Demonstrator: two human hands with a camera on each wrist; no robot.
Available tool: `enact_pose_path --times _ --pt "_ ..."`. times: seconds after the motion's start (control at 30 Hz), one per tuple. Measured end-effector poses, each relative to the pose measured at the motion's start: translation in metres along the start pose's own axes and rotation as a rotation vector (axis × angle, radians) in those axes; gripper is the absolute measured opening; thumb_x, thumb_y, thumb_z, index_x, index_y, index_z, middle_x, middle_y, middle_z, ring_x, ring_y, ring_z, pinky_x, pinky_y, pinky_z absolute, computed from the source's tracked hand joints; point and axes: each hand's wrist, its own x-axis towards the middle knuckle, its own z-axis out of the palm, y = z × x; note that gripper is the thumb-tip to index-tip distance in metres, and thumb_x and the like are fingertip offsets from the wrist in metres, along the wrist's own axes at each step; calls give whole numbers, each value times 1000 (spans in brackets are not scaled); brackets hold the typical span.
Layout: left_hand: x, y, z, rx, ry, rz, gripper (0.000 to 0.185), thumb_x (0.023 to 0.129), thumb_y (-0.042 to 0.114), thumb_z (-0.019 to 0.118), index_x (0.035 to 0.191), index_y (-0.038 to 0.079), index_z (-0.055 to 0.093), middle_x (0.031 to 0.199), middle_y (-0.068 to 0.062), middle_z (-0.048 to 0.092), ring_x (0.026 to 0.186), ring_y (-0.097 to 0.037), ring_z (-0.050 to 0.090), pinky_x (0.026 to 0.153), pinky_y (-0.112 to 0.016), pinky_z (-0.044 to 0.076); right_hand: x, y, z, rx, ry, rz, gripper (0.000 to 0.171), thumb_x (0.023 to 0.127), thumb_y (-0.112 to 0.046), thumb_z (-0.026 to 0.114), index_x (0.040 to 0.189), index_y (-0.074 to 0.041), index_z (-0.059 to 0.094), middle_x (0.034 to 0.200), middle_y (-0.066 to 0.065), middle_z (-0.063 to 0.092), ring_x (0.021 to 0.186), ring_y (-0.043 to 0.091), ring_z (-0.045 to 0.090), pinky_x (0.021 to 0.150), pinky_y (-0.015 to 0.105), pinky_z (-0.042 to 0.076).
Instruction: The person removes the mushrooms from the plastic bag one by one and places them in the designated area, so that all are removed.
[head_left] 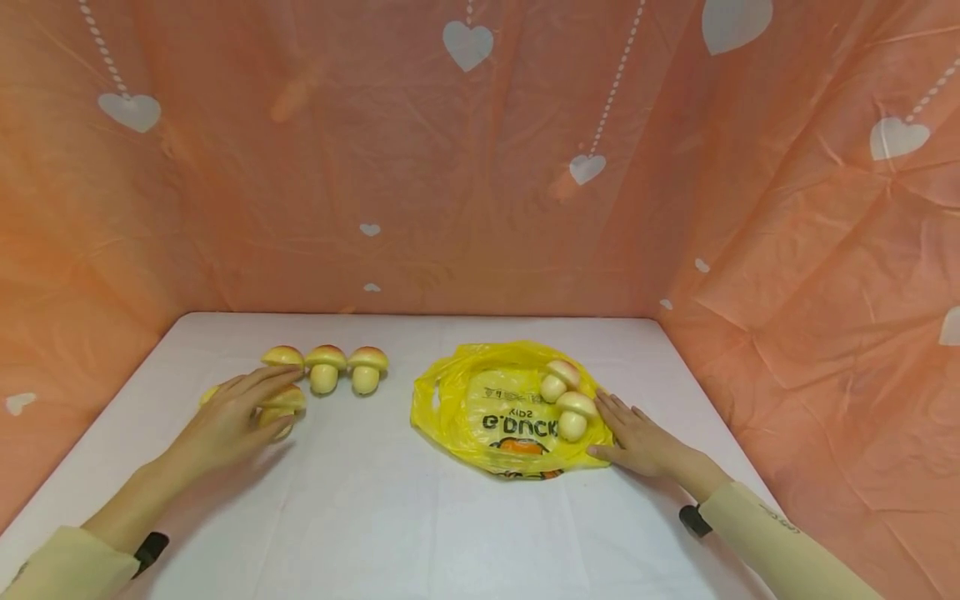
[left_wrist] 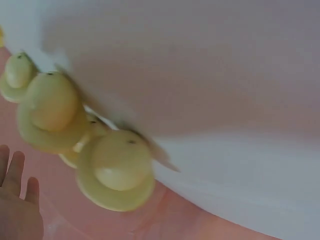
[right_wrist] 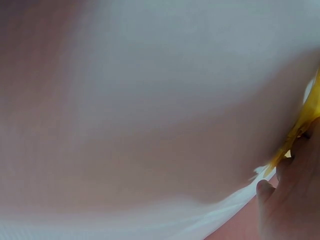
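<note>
Two toy mushrooms already lie on the yellow plastic bag, mid-right on the white desk. My right hand lies flat, fingers straight, on the bag's right edge, likely pinning it so it won't slide. My left hand has loose, relaxed fingers draped over one mushroom at the left, gripping nothing firmly. Three more mushrooms stand in a row just behind it, caps up.

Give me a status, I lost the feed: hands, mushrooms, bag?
Left hand open over a toy mushroom. Right hand flat on the yellow bag, two mushrooms on it. Nothing between.
</note>
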Motion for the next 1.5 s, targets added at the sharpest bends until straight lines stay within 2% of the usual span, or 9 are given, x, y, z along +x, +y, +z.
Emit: enact_pose_path --times 0.07,0.17,0.43,0.5,0.6,0.7,0.77,1.0,1.5 --pt "7 6 1 -27 19 -3 75 69 0 90 139 8 64 139 -12 63 121 -41 59 110 -33 40 0 1 1 -1 0 -1 93 103 -56 55 160 10 22 170 26 15 154 51 17 121 69 18" --pt "20 15 4 -78 56 16 71 71 -3 87 138 5 65 139 -13 64 122 -39 59 112 -12 27 0 1 1 -7 2 -1 93 103 -56 55 160 10 22 170 27 16 154 51 17 121 69 19" --pt "53 36 20 -181 92 27 67 79 -4 83 142 6 62 141 -12 62 125 -36 59 111 -9 29 0 0 0 6 -2 5 94 103 -57 55 160 10 22 170 27 15 154 51 16 122 69 17" --pt "61 41 25 -209 102 30 67 80 -5 82 143 5 62 141 -13 62 126 -37 59 112 -11 32 0 0 0 8 -5 7 94 103 -58 54 161 9 21 170 27 15 154 51 15 122 69 17" --pt "73 49 35 -242 104 39 65 82 -4 82 143 5 61 142 -12 61 128 -37 59 112 -29 42 0 0 1 13 -7 10 94 103 -58 54 161 8 21 170 26 14 155 50 15 122 69 16" --pt "84 57 47 -270 95 47 62 85 0 81 143 6 61 143 -10 61 128 -35 60 105 -49 48 0 0 1 15 -8 13 94 103 -58 54 161 8 20 170 26 14 155 50 15 123 68 16" --pt "91 62 55 -292 90 61 61 86 1 80 143 5 61 144 -10 61 128 -34 60 102 -55 49 0 -1 0 16 -8 13 94 103 -58 54 161 8 20 170 26 14 155 50 15 123 68 16" --pt "116 85 79 -350 81 140 58 88 5 81 143 4 60 144 -12 60 130 -34 59 105 -54 50 -1 -3 -2 24 -15 15 94 103 -57 55 161 9 21 170 27 13 155 50 15 123 68 15" --pt "160 137 122 -422 -7 221 56 93 14 79 145 8 59 144 -9 60 131 -30 58 112 -51 46 0 -2 -2 4 -25 16 94 103 -56 55 161 9 20 170 27 13 155 49 15 123 68 16"
